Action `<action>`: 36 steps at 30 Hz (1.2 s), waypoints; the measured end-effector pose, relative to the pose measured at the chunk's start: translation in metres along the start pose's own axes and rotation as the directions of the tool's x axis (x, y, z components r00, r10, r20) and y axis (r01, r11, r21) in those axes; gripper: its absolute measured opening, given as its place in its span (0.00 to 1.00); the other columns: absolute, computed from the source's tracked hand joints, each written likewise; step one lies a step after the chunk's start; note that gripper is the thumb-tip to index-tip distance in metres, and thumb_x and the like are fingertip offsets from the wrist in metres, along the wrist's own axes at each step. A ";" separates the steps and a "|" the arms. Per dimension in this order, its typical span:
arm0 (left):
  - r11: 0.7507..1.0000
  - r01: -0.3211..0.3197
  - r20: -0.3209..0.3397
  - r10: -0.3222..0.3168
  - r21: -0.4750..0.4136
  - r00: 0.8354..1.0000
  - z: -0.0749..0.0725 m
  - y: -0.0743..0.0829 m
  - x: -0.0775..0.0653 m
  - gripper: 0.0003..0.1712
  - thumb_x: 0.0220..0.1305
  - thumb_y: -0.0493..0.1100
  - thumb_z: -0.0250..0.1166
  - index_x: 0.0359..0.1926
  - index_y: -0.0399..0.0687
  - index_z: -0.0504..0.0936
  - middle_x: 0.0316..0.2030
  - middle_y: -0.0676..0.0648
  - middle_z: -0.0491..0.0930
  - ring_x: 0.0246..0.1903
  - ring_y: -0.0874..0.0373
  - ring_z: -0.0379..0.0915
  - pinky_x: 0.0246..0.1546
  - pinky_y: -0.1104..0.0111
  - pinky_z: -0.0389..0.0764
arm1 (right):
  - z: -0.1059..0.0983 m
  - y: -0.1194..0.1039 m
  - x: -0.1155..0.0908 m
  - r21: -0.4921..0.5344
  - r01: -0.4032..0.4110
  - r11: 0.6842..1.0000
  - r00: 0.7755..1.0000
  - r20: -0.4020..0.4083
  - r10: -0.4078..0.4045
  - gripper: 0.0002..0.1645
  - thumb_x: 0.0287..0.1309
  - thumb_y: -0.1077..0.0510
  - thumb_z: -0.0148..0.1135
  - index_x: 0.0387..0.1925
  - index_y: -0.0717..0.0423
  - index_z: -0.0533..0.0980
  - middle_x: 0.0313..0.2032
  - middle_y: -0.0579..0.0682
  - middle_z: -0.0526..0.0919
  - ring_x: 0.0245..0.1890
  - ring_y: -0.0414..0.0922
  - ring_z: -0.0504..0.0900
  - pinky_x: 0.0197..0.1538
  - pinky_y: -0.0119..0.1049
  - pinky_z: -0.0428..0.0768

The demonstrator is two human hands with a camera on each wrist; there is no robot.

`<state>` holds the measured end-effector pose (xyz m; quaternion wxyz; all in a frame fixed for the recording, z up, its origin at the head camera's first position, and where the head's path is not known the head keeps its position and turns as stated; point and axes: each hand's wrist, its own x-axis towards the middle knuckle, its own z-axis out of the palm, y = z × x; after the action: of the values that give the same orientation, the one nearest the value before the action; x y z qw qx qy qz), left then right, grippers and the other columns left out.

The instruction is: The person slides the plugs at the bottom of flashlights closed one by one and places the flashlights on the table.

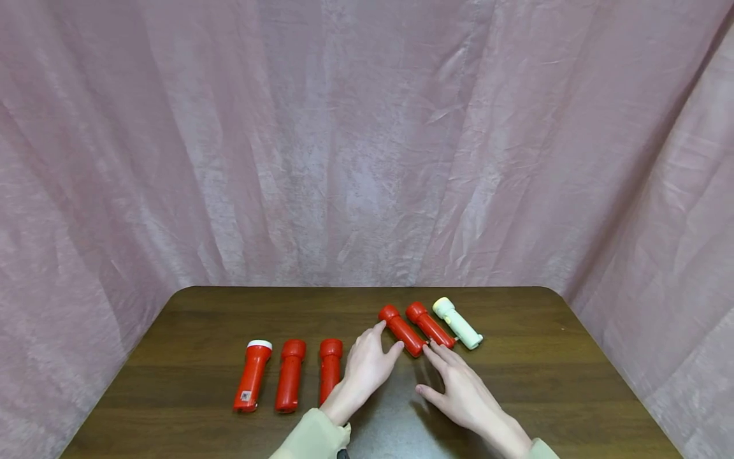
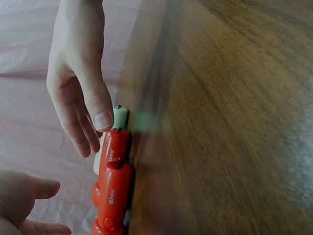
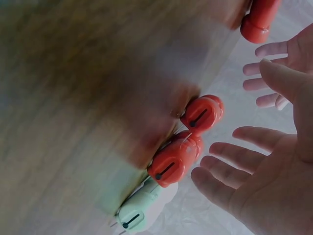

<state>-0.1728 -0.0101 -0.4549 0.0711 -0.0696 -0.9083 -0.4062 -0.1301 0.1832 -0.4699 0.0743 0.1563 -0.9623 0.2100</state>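
My left hand (image 1: 367,364) hovers by a red flashlight (image 1: 404,331), its forefinger close to the lamp head and its thumb near the body. Beside that flashlight's tail end is my right hand (image 1: 463,392), palm down with fingers extended and thumb apart. Another red flashlight (image 1: 431,326) and a pale green flashlight (image 1: 457,324) lie alongside, tilted the same way. In the right wrist view, the right hand (image 3: 264,181) has nothing in its fingers, and the tail ends face the camera. The left wrist view catches only part of the left hand (image 2: 24,203).
On the table's left side lie a red flashlight with a white rim (image 1: 252,376), a plain red flashlight (image 1: 290,376) and another red flashlight (image 1: 330,366) partly covered by the left forearm. A pink curtain (image 1: 355,159) hangs behind the brown wooden table (image 1: 550,382).
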 end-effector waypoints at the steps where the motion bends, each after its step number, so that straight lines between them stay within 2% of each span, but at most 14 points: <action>1: 1.000 0.007 0.005 -0.007 0.002 1.000 0.001 0.000 0.001 0.32 0.65 0.46 0.71 0.65 0.33 0.79 0.56 0.31 0.86 0.54 0.33 0.84 0.55 0.42 0.84 | 0.000 0.000 0.001 0.005 -0.007 1.000 1.000 0.005 0.007 0.44 0.57 0.47 0.78 0.71 0.61 0.74 0.72 0.61 0.76 0.73 0.60 0.75 0.71 0.57 0.78; 8: 1.000 0.021 0.021 -0.021 0.015 1.000 0.006 0.004 0.011 0.32 0.65 0.47 0.71 0.65 0.32 0.79 0.54 0.30 0.86 0.51 0.33 0.85 0.54 0.43 0.85 | -0.001 0.000 0.006 0.024 -0.049 0.998 0.998 0.035 0.048 0.44 0.58 0.47 0.78 0.71 0.60 0.74 0.73 0.60 0.76 0.74 0.60 0.74 0.73 0.57 0.76; 18: 0.998 0.055 -0.035 -0.054 0.026 0.998 0.021 0.004 0.026 0.30 0.63 0.45 0.71 0.61 0.31 0.79 0.42 0.29 0.86 0.40 0.32 0.84 0.43 0.44 0.85 | 0.000 -0.002 0.018 0.053 -0.053 0.997 0.998 0.047 0.050 0.44 0.59 0.48 0.77 0.71 0.62 0.73 0.73 0.63 0.74 0.76 0.62 0.71 0.75 0.59 0.73; 19: 0.998 0.046 -0.048 -0.043 0.046 0.998 0.028 -0.001 0.029 0.29 0.64 0.46 0.70 0.61 0.32 0.79 0.40 0.31 0.87 0.38 0.34 0.84 0.40 0.45 0.84 | 0.001 -0.002 0.020 0.055 -0.049 0.997 0.998 0.044 0.046 0.44 0.59 0.49 0.77 0.71 0.63 0.73 0.73 0.63 0.75 0.76 0.62 0.71 0.76 0.59 0.72; 22: 0.997 0.061 -0.056 -0.058 0.050 0.997 0.033 0.000 0.032 0.28 0.65 0.47 0.69 0.58 0.32 0.79 0.38 0.32 0.87 0.36 0.35 0.84 0.37 0.47 0.84 | 0.003 -0.001 0.023 0.053 -0.039 0.998 0.999 0.037 0.037 0.43 0.58 0.50 0.78 0.70 0.65 0.73 0.72 0.65 0.75 0.75 0.63 0.72 0.76 0.59 0.72; 27: 0.988 0.141 -0.049 -0.138 0.058 0.989 0.039 0.005 0.038 0.28 0.64 0.47 0.71 0.57 0.33 0.76 0.38 0.31 0.85 0.38 0.34 0.84 0.41 0.47 0.84 | 0.005 0.003 0.026 0.049 -0.025 0.999 0.999 0.030 0.023 0.44 0.57 0.51 0.78 0.69 0.67 0.74 0.69 0.66 0.78 0.73 0.64 0.74 0.75 0.59 0.73; 32: 0.979 0.172 -0.059 -0.166 0.110 0.984 0.046 0.007 0.043 0.33 0.63 0.50 0.73 0.60 0.33 0.73 0.40 0.30 0.85 0.39 0.33 0.84 0.44 0.46 0.85 | 0.007 0.005 0.027 0.031 -0.005 1.000 1.000 0.019 0.004 0.42 0.56 0.52 0.78 0.68 0.68 0.75 0.67 0.66 0.80 0.71 0.64 0.76 0.74 0.59 0.74; 36: 0.972 0.185 -0.068 -0.177 0.146 0.982 0.051 0.008 0.047 0.42 0.63 0.53 0.73 0.67 0.29 0.70 0.45 0.28 0.86 0.43 0.32 0.85 0.48 0.46 0.86 | 0.008 0.005 0.027 0.021 0.008 1.000 1.000 0.014 -0.009 0.40 0.56 0.53 0.79 0.66 0.68 0.76 0.65 0.64 0.82 0.70 0.64 0.78 0.74 0.58 0.75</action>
<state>-0.2212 0.0362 -0.4742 0.0635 0.0300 -0.9368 -0.3427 -0.1574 0.1773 -0.4730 0.0666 0.1627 -0.9599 0.2186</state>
